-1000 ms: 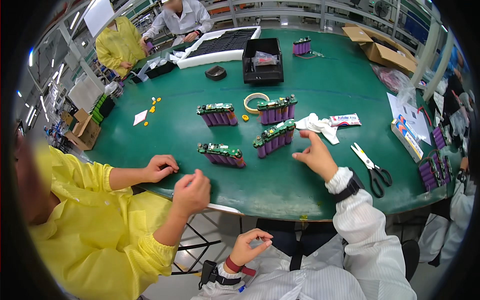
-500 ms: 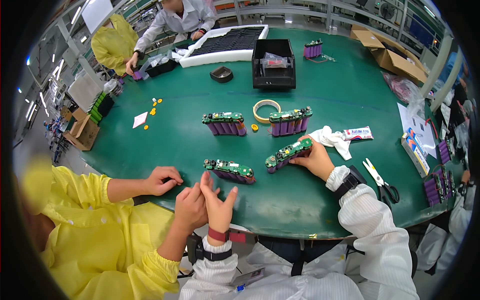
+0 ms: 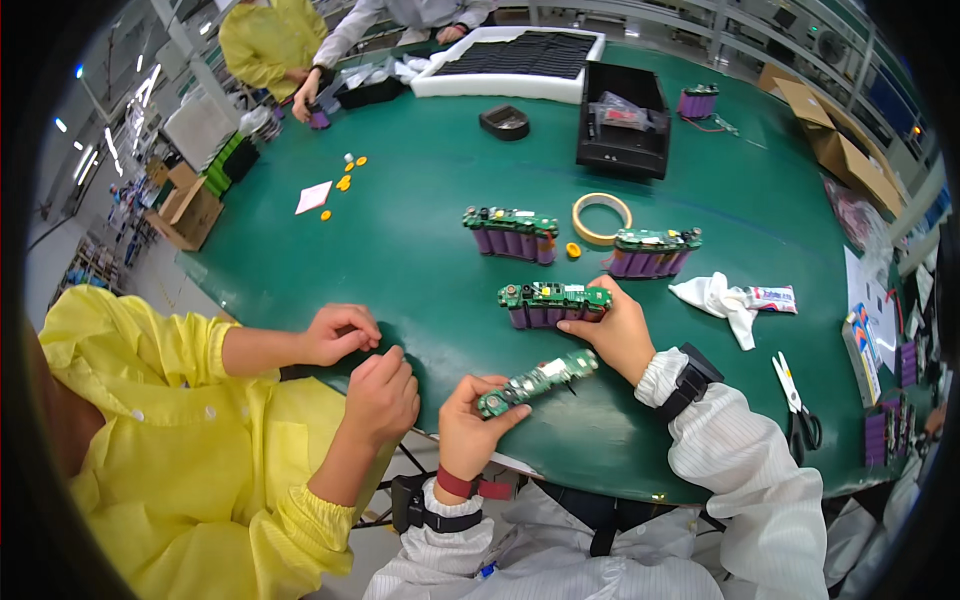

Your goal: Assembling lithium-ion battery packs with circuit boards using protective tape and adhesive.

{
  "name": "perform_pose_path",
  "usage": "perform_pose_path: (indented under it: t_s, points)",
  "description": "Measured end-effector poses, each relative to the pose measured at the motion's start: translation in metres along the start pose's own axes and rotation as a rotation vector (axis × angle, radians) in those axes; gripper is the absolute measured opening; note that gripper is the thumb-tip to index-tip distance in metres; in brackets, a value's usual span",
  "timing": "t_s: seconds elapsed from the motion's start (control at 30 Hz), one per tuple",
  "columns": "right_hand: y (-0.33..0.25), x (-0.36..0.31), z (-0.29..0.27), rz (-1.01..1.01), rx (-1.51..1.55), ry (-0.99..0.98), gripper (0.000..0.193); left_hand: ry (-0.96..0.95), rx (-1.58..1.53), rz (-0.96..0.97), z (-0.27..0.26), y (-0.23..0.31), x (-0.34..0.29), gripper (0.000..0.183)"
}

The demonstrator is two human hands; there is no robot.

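My left hand (image 3: 470, 430) is closed around the end of a battery pack (image 3: 540, 382), tilted so its green circuit board faces up, near the table's front edge. Just beyond it, my right hand (image 3: 622, 332) grips the right end of another battery pack (image 3: 545, 315) with purple cells, which appears upright on the table. Farther back stand two more such packs, one at left (image 3: 510, 240) and one at right (image 3: 655, 255). A tape roll (image 3: 602, 198) and a small yellow round piece (image 3: 573, 250) lie between them.
Beside me at left, a person in yellow rests both hands (image 3: 385, 395) at the table edge. Scissors (image 3: 790, 385), a white cloth (image 3: 720, 298) and a tube (image 3: 775, 298) lie at right. A black bin (image 3: 622, 150) and a white foam tray (image 3: 450, 85) stand at the back.
My left hand has taken hold of a battery pack and raised its near end. The pack in my right hand is now upright and level. My view has shifted left.
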State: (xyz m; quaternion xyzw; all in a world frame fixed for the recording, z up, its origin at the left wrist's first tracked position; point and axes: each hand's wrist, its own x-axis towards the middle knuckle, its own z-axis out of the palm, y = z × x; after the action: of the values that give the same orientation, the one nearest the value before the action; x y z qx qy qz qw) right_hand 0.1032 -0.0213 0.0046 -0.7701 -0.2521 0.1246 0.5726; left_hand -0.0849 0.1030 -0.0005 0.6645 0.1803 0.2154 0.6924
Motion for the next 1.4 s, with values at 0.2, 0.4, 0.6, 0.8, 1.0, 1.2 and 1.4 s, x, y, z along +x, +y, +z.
perform_pose_path:
  t_s: [0.2, 0.4, 0.6, 0.8, 1.0, 1.2, 1.4]
  points:
    - [-0.002, 0.023, 0.033, -0.035, -0.069, -0.081, 0.041, -0.13, -0.05, -0.003, -0.003, -0.001, -0.013, 0.035]
    - [0.008, 0.024, 0.028, -0.039, 0.043, -0.168, 0.047, -0.149, -0.076, -0.043, -0.006, -0.002, -0.014, 0.032]
    - [-0.014, -0.015, -0.052, 0.12, -0.038, -0.185, 0.054, -0.211, 0.066, -0.013, 0.006, 0.01, -0.008, 0.038]
    - [-0.049, -0.084, -0.12, 0.196, -0.021, -0.138, 0.049, -0.192, 0.154, -0.029, 0.034, 0.021, -0.01, 0.028]
    - [-0.061, -0.159, -0.156, 0.213, -0.127, -0.092, 0.049, -0.312, 0.079, 0.169, 0.082, 0.021, -0.022, 0.031]
    - [-0.044, -0.2, -0.151, 0.164, -0.074, 0.013, 0.05, -0.44, 0.177, 0.226, 0.12, 0.022, -0.035, 0.031]
    - [-0.027, -0.212, -0.159, 0.143, -0.047, 0.098, 0.034, -0.522, 0.227, 0.249, 0.149, 0.021, -0.044, 0.03]
